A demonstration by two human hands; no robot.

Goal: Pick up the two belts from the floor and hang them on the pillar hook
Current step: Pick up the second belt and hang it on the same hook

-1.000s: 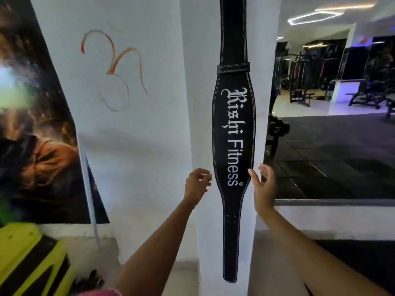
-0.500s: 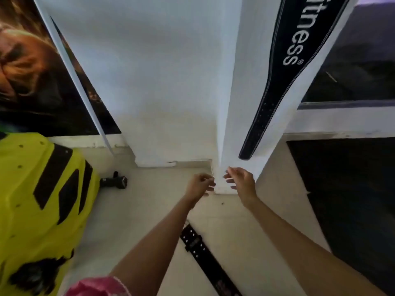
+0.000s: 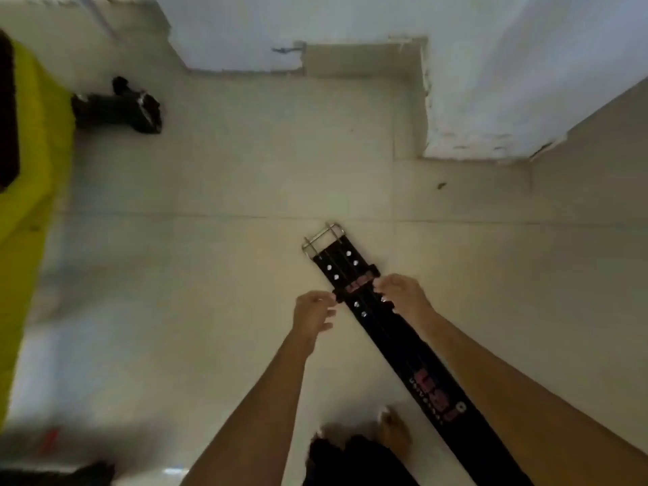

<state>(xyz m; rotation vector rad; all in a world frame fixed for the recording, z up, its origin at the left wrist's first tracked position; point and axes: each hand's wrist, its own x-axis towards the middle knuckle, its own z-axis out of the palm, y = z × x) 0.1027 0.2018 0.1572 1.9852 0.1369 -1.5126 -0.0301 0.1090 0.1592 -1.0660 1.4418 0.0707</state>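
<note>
You see a belt (image 3: 387,340) of matt black leather-like material, its buckle (image 3: 322,236) shiny bare metal, with bright metal rivets. The floor (image 3: 217,275) under it is smooth pale tile with a faint sheen; the pillar (image 3: 491,82) is rough, chipped white paint.

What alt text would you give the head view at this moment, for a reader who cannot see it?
Seen from above, a person's left hand and right hand reach down to either edge of a black belt lying flat on the pale floor, just behind its metal buckle. The white pillar base stands beyond; a yellow machine sits at left.
</note>
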